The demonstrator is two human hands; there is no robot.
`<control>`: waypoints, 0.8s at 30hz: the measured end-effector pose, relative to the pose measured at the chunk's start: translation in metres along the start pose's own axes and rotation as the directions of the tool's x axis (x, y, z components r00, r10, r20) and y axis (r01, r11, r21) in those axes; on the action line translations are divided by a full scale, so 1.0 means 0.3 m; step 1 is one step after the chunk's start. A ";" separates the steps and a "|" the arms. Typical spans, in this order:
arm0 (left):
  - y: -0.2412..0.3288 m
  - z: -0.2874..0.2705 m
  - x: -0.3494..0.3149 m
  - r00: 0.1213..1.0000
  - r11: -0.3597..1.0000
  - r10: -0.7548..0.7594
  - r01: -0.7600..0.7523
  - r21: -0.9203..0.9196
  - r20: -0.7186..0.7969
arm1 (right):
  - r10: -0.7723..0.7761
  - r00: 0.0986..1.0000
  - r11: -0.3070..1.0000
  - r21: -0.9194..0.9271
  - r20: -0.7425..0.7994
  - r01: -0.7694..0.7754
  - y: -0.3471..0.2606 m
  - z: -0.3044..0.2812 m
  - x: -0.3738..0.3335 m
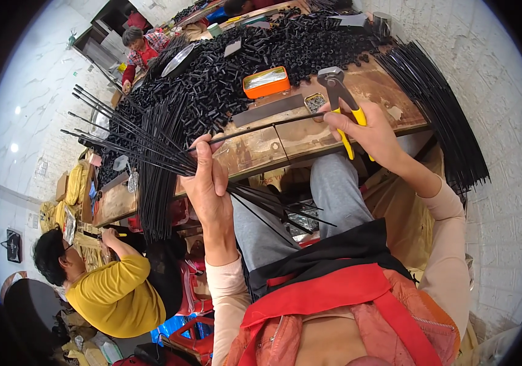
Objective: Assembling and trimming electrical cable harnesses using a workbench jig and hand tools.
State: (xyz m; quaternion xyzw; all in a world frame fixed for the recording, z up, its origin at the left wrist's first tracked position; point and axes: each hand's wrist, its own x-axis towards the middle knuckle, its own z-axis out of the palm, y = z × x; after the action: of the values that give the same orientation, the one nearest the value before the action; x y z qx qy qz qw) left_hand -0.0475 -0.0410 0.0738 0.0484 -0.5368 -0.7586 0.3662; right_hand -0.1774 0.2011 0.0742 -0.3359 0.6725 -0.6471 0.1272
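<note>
My left hand is closed round a bundle of thin black rods, which fan out to the left and stick out below the palm. One single black rod runs from the fingers of this hand across to my right hand. The right fingers are wrapped round pincers with yellow handles, jaws pointing up and away. The rod's right end meets the right fingertips; whether they pinch it is hard to see. Below it lie a small tin of tiny metal pieces and a flat grey bar.
A large heap of short black tubes covers the wooden table. An orange box stands before it. Long black rods lie stacked at left and right. A person in yellow sits at left; another works farther off.
</note>
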 end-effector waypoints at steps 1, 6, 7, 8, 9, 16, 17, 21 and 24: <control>-0.005 0.000 -0.002 1.000 1.000 0.000 0.000 0.000 0.000 | 0.006 1.000 1.000 0.022 0.001 -0.006 0.002 0.002 0.003; -0.024 -0.003 -0.014 0.999 0.998 -0.046 0.045 -0.032 -0.016 | -0.109 0.993 0.994 -0.013 -0.045 0.109 0.027 0.015 0.006; -0.027 -0.004 -0.015 0.999 0.998 -0.046 0.046 -0.033 -0.018 | -0.186 0.980 0.982 -0.026 -0.064 0.185 0.031 0.021 0.006; -0.029 -0.004 -0.014 0.998 0.996 -0.059 0.057 -0.068 -0.019 | -0.186 0.981 0.982 -0.028 -0.063 0.185 0.031 0.026 0.007; -0.031 -0.004 -0.013 0.997 0.992 -0.071 0.068 -0.104 -0.020 | -0.198 0.978 0.978 0.050 -0.071 0.201 0.030 0.033 0.007; -0.046 -0.029 0.002 0.991 0.987 -0.126 0.122 -0.103 -0.039 | -0.111 0.994 0.967 0.229 -0.009 0.110 0.042 0.051 0.026; -0.045 -0.030 0.000 0.991 0.989 -0.121 0.116 -0.093 -0.057 | -0.112 0.994 0.967 0.229 -0.007 0.110 0.045 0.048 0.029; -0.045 -0.032 -0.001 0.990 0.992 -0.105 0.097 -0.087 -0.090 | -0.059 0.998 0.987 0.151 -0.012 0.060 0.054 0.050 0.031; -0.048 -0.036 0.003 0.990 0.989 -0.088 0.074 -0.126 -0.112 | -0.077 0.993 0.994 -0.089 -0.084 0.070 0.072 0.035 0.021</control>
State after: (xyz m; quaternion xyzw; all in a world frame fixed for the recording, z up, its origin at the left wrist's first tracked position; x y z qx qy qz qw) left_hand -0.0502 -0.0477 0.0573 0.0926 -0.4648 -0.7999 0.3682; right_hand -0.1821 0.1876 0.0538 -0.3369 0.6916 -0.6361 0.0593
